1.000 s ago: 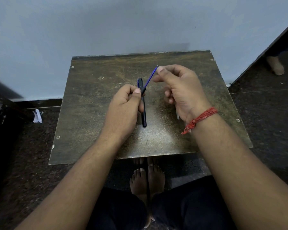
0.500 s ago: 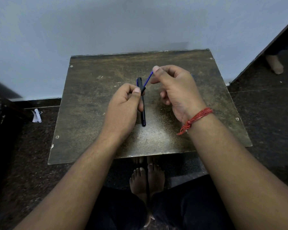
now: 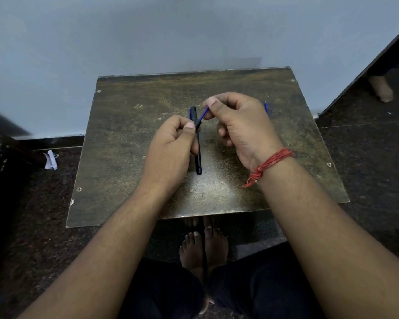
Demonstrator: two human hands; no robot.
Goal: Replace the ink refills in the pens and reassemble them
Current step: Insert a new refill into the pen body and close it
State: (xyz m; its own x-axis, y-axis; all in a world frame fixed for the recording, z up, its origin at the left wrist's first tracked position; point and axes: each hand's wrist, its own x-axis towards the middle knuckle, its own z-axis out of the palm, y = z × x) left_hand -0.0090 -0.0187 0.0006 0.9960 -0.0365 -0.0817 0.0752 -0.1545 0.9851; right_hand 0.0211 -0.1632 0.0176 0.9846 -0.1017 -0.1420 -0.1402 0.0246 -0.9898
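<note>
Over the middle of the worn table (image 3: 129, 143), the left hand (image 3: 171, 153) is curling its fingers round a black pen barrel (image 3: 197, 123), only whose open end is peeking out past the thumb. The right hand (image 3: 237, 125), sitting at three o'clock from the left, is pinching a blue refill (image 3: 203, 115) between thumb and forefinger, its lower end entering the barrel. A second black pen (image 3: 198, 155) is lying on the table beneath the left hand, pointing toward six o'clock
</note>
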